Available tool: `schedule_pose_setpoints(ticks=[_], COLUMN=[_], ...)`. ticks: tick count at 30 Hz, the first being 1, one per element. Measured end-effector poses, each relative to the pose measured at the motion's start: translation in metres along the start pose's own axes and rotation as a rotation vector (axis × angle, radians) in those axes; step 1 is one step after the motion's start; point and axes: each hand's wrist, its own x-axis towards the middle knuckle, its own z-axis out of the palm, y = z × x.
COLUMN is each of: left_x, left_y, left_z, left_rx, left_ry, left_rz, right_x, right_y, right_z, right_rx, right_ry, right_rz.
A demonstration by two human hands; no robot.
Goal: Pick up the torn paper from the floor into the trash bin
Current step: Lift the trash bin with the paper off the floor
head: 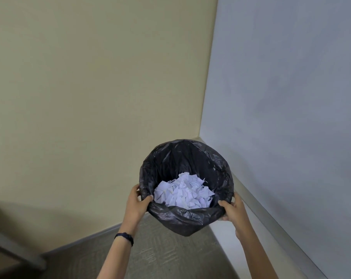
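Observation:
A round trash bin (pixel 182 220) lined with a black plastic bag sits in the corner of the room, seen from above. Several pieces of torn white paper (pixel 183 193) lie in a heap inside it. My left hand (pixel 137 202) grips the bin's near left rim, thumb curled over the bag's edge. My right hand (pixel 232 211) grips the near right rim in the same way. A dark band is on my left wrist. No torn paper shows on the visible floor.
A beige wall (pixel 90 87) stands on the left and a grey-blue wall (pixel 291 87) on the right, meeting behind the bin. Patterned grey carpet (pixel 160 256) lies below. A dark furniture edge (pixel 7 248) shows at the lower left.

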Motion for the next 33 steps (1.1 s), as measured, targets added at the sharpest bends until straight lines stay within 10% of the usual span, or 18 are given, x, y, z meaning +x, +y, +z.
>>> schedule_pose_setpoints(ticks=[15,25,33], left_x=[0.237,0.339,0.405], left_y=[-0.112,-0.339,-0.46], left_z=[0.08,0.172,0.206], left_rx=[0.223,0.464,0.324], left_ry=[-0.163,-0.237,-0.197], left_rz=[-0.277,-0.437,-0.589], right_x=[0.225,0.37,0.453], right_y=[0.102,0.327,0.425], right_z=[0.066,0.087,0.105], right_rx=[-0.15,0.012,0.009], right_ry=[0.01,0.137,0.1], right_rz=[0.342,0.751,0.714])
